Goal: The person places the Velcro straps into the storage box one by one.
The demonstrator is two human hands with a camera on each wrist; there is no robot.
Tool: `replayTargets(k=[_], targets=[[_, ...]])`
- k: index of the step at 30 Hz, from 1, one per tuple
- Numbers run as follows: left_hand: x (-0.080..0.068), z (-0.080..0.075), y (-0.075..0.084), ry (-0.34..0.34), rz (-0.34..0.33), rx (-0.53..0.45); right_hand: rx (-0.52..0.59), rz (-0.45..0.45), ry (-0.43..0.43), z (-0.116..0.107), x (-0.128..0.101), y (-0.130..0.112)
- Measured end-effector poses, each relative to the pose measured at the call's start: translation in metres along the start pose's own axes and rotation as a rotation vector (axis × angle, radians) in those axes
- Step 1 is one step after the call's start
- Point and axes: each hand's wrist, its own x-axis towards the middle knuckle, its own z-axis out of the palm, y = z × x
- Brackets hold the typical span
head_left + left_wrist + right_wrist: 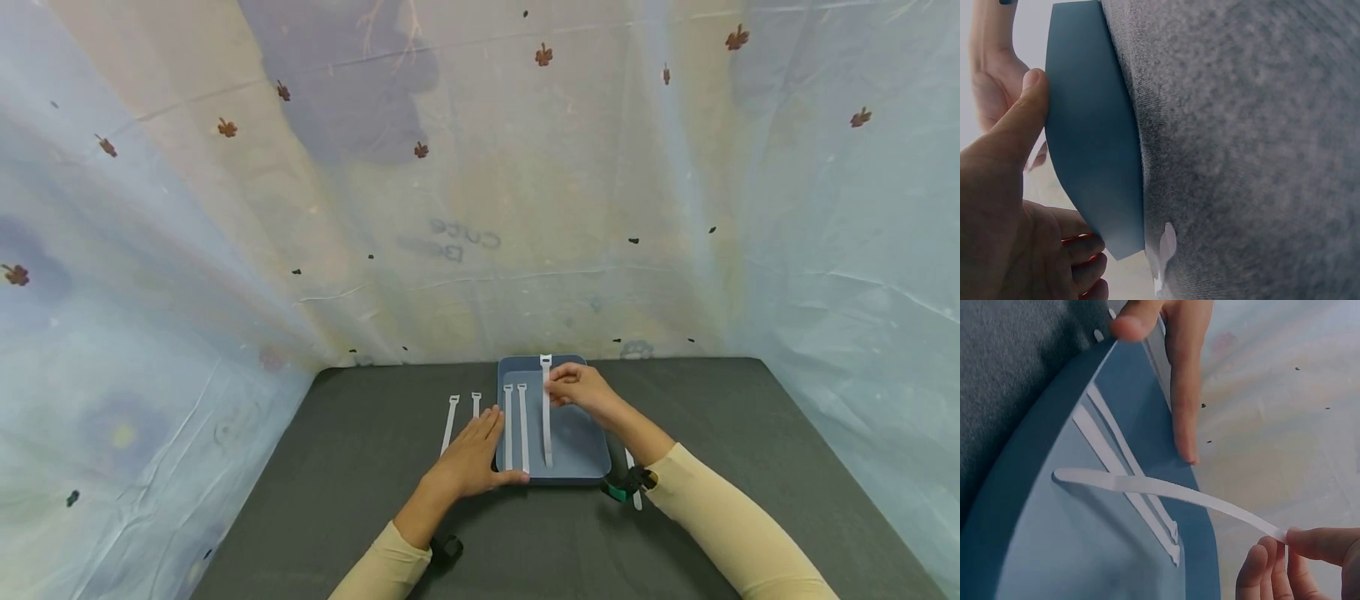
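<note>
A blue tray [577, 433] sits on a dark grey mat [360, 467]. Two white straps [522, 427] lie side by side in its left half. My right hand [576, 386] pinches a third white strap [546, 421] near its slotted head, with the tail touching the tray floor. In the right wrist view this strap [1166, 487] arches from my fingertips [1272, 547] down to the tray [1085, 550]. My left hand [476, 450] lies flat against the tray's left wall, thumb along the front corner. The left wrist view shows that thumb [1019, 119] against the tray's rim [1091, 137].
Two more white straps [450, 421] lie on the mat left of the tray. Another strap [633, 483] lies to the tray's right, partly under my right wrist. Crinkled pale sheeting [480, 208] walls the mat on three sides.
</note>
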Motion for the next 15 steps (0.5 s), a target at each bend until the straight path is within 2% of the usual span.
replayTargets(k=[15], targets=[[0.0,-0.001,0.0,-0.004,0.0,-0.005,-0.022,0.067,0.046,0.01,0.03,0.014]])
